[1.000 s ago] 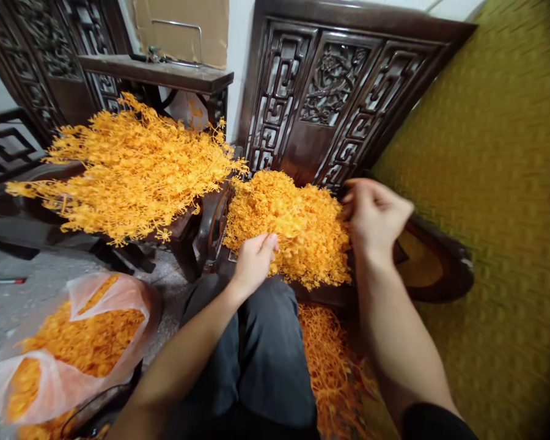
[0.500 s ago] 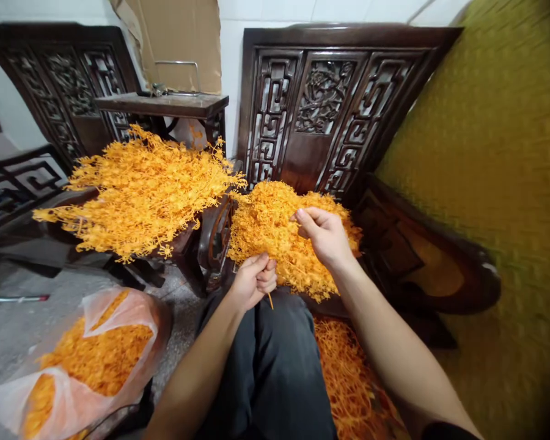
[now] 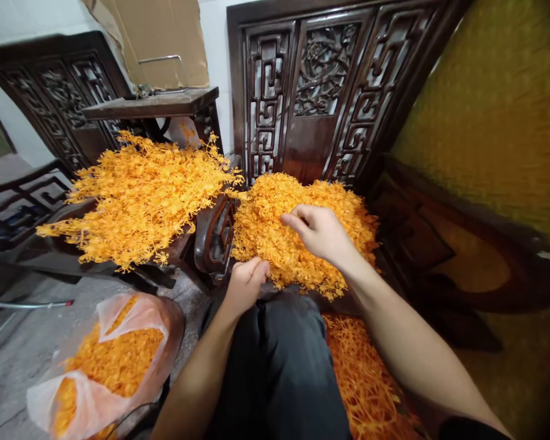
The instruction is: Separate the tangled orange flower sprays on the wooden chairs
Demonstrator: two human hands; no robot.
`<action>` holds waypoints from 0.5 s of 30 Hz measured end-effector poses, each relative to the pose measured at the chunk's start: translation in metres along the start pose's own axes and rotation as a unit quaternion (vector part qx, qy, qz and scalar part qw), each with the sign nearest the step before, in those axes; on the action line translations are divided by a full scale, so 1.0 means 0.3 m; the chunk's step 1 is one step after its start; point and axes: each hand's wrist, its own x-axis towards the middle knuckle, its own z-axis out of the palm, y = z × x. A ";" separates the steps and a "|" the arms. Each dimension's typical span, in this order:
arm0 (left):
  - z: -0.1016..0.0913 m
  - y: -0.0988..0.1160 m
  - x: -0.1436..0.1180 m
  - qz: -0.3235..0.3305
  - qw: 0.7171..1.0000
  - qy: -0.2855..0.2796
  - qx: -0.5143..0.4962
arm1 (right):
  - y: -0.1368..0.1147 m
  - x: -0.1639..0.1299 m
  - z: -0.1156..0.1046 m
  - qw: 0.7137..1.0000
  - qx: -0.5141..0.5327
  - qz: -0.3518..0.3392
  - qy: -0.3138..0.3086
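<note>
My left hand [image 3: 246,285] is closed above my knees, thumb and fingers pressed together; whatever is in its grip is hidden. To its upper right, my right hand [image 3: 319,231] hovers over a heap of orange plastic flower sprays [image 3: 275,214], wrist bent and fingers curled in a pinch. Nothing that I can name shows between those fingertips. The heap lies on the seat of a dark carved wooden chair right in front of me. My two hands are apart from each other.
Another pile of orange sprays [image 3: 142,195] lies on dark furniture at left. A whitish plastic bag [image 3: 165,330] of orange pieces stands on the floor. Thin orange stems [image 3: 366,379] lie low by my right leg. A carved chair back [image 3: 311,140] rises behind the heap.
The view has shifted a little. My right hand has turned, its wrist more bent. The orange stem that stuck out below my left hand no longer shows.
</note>
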 end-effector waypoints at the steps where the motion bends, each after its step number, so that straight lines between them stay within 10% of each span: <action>1: -0.002 -0.001 -0.004 0.005 1.000 0.000 0.011 | 0.014 0.021 -0.016 0.998 0.004 0.008 0.064; 5: -0.012 -0.019 -0.013 0.026 0.999 0.010 0.043 | 0.085 0.071 -0.072 0.954 0.156 0.034 0.253; 15: 0.005 -0.029 -0.009 0.121 0.974 0.003 0.191 | 0.001 -0.038 0.034 0.994 0.088 0.009 -0.062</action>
